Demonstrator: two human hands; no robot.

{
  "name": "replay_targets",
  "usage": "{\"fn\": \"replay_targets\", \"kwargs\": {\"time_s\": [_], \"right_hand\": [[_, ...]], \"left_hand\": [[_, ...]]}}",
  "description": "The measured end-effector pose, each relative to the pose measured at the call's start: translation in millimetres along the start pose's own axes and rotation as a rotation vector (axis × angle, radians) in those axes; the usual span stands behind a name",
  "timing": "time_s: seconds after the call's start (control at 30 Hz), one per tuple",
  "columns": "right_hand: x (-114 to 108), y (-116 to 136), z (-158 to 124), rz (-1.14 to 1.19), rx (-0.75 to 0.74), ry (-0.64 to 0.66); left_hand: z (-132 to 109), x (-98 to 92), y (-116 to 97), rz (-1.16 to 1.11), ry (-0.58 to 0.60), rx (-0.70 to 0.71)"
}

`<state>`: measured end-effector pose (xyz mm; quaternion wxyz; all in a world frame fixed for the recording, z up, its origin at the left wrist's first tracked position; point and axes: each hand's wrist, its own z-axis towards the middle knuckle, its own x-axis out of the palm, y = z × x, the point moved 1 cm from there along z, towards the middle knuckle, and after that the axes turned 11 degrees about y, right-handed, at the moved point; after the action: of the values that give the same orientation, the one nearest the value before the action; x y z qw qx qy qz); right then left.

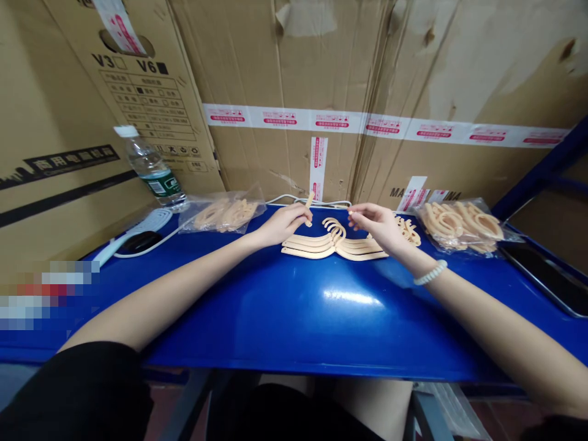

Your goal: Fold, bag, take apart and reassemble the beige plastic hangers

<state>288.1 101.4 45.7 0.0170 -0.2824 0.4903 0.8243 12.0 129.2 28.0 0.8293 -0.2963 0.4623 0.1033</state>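
Above the blue table (294,318), my left hand (285,223) is closed round a small light-wood piece (310,199) that stands up past the fingers. My right hand (379,224) pinches a tiny pale thing at its fingertips, too small to name. The two hands are apart. Between and below them lies a row of light-wood hangers (313,247) with curved hooks, side by side and partly overlapping. Loose curved wooden pieces (408,231) lie behind my right hand, which hides some of them.
Clear bags of wooden pieces lie at left (225,214) and right (460,224). A water bottle (156,174), a white fan-like object (149,222) and a cable are at left. A phone (546,275) lies at right. Cardboard boxes (285,73) wall the back.
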Motion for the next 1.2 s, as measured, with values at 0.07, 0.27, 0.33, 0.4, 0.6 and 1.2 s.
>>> {"fn": "replay_targets", "kwargs": {"time_s": [0.07,0.27,0.33,0.4,0.6,1.2], "right_hand": [[11.9,10.9,-16.2,0.187,0.058,-0.047],[49.0,33.3,-38.4,0.469,0.115,-0.105],[57.3,35.2,-41.1,0.499,0.118,-0.095],[62.6,34.5,-44.4,0.533,0.126,-0.088],[68.2,25.1,-56.4,0.733,0.253,-0.066],[65.4,23.3,-62.9,0.740,0.380,0.173]], "left_hand": [[-10.0,0.0,-15.3,-0.078,-0.083,0.027],[-31.3,18.1,-66.3,-0.527,-0.178,-0.035],[-35.3,27.4,-77.3,-0.646,-0.227,-0.071],[-38.1,36.7,-82.1,-0.782,-0.282,-0.122],[-42.1,53.8,-77.9,-1.011,-0.278,-0.255],[-46.8,52.5,-77.3,-0.874,-0.218,-0.178]]}}
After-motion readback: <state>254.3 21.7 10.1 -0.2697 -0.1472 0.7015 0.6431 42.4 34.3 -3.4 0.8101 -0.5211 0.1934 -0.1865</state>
